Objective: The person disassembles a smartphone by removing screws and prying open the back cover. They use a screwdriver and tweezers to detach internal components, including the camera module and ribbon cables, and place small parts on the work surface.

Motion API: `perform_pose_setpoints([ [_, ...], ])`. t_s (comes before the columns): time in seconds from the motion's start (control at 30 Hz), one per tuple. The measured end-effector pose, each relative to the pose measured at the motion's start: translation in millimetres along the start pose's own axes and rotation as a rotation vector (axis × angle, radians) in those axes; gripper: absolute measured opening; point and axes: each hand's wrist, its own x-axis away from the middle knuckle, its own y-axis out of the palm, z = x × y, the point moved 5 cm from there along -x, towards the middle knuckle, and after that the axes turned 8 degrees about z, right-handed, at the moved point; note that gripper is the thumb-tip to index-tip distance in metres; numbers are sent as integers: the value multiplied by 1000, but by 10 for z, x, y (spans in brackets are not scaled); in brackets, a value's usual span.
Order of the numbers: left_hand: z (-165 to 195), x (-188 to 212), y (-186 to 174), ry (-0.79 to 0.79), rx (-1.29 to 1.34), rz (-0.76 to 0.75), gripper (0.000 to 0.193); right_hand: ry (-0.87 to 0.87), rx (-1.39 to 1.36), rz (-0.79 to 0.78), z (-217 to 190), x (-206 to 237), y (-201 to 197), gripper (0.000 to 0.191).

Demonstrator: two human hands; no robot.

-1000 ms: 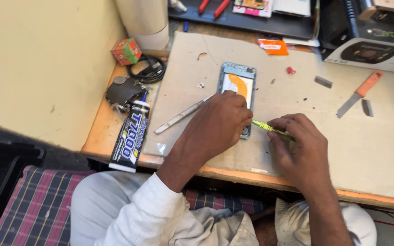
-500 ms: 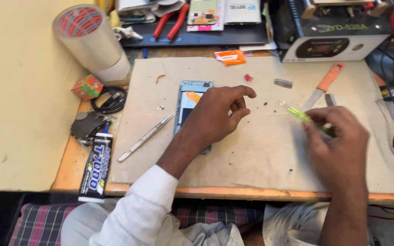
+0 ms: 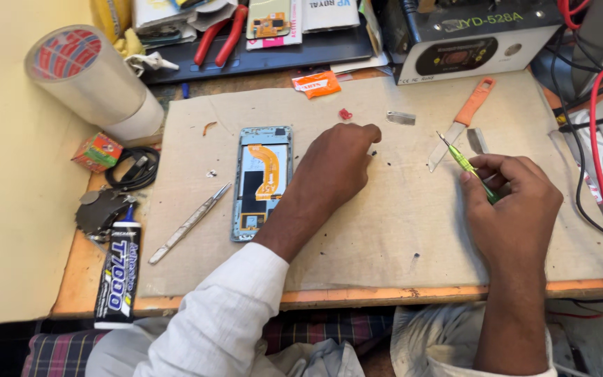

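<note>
Two hands are at work over the worktop. The right hand has its grip clenched round a thin green screwdriver, tip pointing up and away from the fingers — an orange-handled blade lies just beyond it. The left hand rests curled on the mat, grasping nothing that I can see — the opened phone lies just beside its wrist, a metal spudger farther out.

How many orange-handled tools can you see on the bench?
1: an orange-handled knife lies on the work mat, beyond the right hand, left of a small metal blade. Others may be hidden in the clutter at the back.
</note>
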Motion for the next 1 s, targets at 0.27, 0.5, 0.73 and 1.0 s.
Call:
perform_pose_setpoints([
  [0.27,-537,491,-1296,-218,200,297,24,-138,65,10,-44,33,-13,11],
  [0.5,-565,1454,-1587,-313,-78,378,18,-221,-124,-194,-946,486,241,14],
  [0.73,-537,1710,-1496,-322,-190,520,28,-374,-96,-437,-1680,829,739,20],
  [1.0,-1158,2025,-902,-418,-240,512,29,-332,-31,-418,-1688,827,813,23],
])
